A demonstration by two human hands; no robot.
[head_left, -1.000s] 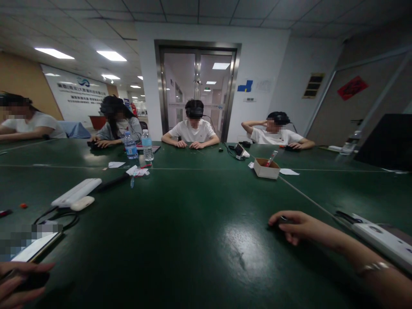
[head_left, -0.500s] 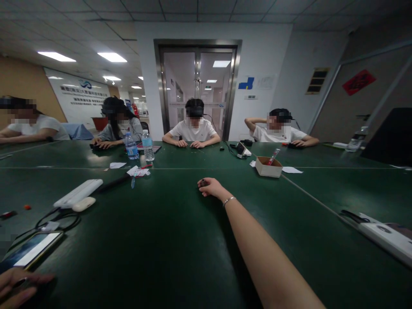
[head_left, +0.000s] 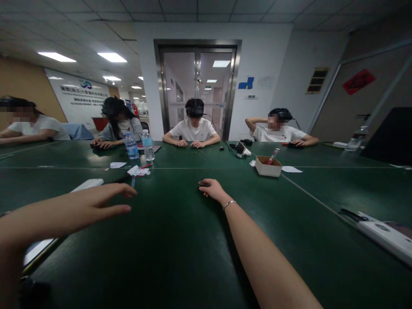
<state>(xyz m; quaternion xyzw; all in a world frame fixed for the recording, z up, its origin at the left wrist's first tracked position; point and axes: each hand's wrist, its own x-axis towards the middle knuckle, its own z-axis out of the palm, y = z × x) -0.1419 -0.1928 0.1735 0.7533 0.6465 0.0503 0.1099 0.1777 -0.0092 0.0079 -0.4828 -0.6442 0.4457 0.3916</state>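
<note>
table (head_left: 180, 240): dark green and glossy, stretched across the whole view; a thin pale seam is seen running across it beyond the hands.
people: four are seated along the far edge, each with hands or arms rested on the tabletop; double glass doors (head_left: 197, 90) are seen behind them.
right arm: reached far forward over the middle of the table, a thin bracelet (head_left: 228, 203) worn at the wrist.
left arm: stretched in from the left, held just above the tabletop.
right hand (head_left: 210, 188): curled loosely, knuckles up, fingertips closed on a small dark object (head_left: 201, 183) that is pressed to the table surface.
left hand (head_left: 99, 201): spread open and flat, fingers extended to the right, nothing gripped; it is held over the near end of a white power strip (head_left: 87, 184), which is partly hidden by it.
small dark object: tiny, roundish and dark, found at the tips of the right hand near the table's centre; its make cannot be told at this size.
phone (head_left: 37, 251): laid flat at the near left edge, screen lit, mostly covered by the left forearm.
second power strip (head_left: 383, 236): white, laid at the right edge, a black cable set on its far end.
cardboard box (head_left: 267, 167): open, shallow, placed beyond the right hand and well apart from it, a red-tipped stick leaned inside.
water bottles (head_left: 139, 146): two, stood upright side by side at the far left of centre.
paper scraps (head_left: 137, 171): white slips scattered just in front of the bottles.
</note>
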